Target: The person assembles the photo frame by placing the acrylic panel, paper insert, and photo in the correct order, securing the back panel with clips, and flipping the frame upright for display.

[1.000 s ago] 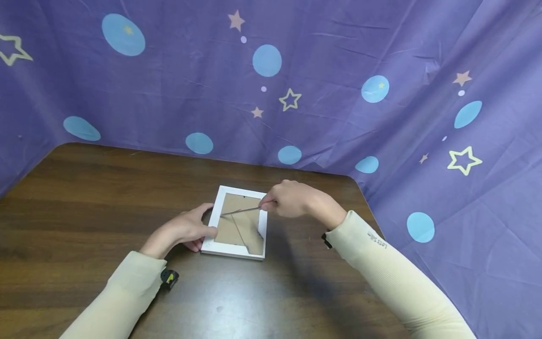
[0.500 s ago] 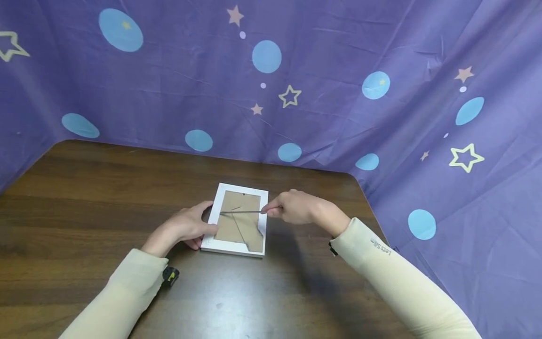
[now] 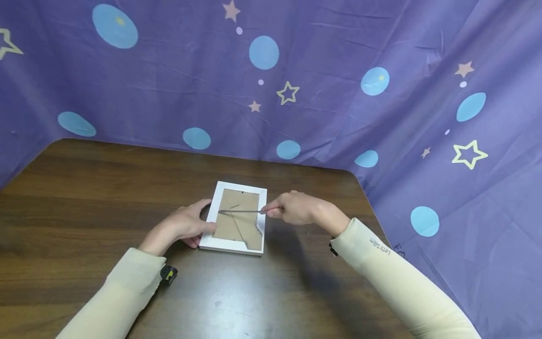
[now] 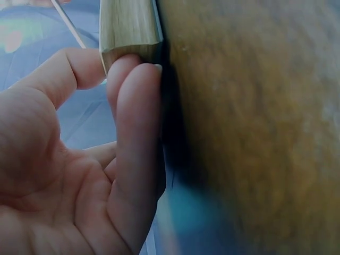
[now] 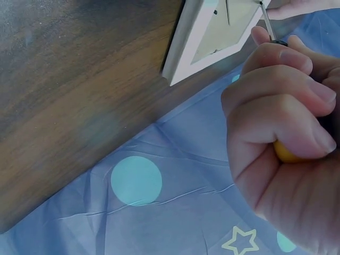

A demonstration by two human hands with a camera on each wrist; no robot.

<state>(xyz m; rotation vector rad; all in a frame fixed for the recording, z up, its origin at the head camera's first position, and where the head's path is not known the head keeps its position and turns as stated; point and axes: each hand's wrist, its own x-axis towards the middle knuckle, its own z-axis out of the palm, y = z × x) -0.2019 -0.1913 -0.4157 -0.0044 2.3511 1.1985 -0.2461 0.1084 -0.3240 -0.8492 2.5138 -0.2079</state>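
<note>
A white picture frame [image 3: 226,245] lies face down on the brown table, its tan backing board [image 3: 224,226] and folded stand [image 3: 250,230] showing. My left hand [image 3: 182,224] grips its left side near the lower corner, thumb on top. In the left wrist view, fingertips press against the frame's edge [image 4: 130,24]. My right hand [image 3: 298,209] curls round a screwdriver [image 3: 243,212], whose yellow handle [image 5: 287,153] peeks out below the fingers in the right wrist view. The thin shaft reaches across the backing, with its tip at the left inner edge of the frame.
The wooden table [image 3: 106,188] extends around the frame to rounded far corners. A purple curtain [image 3: 322,56] with blue dots and stars hangs behind and on the right. Both wrists wear small black devices, the left one [image 3: 168,275] plainly visible.
My right hand has come slightly lower and right, and the screwdriver's shaft has swung from slanted to nearly level across the frame. The left hand keeps its grip on the frame.
</note>
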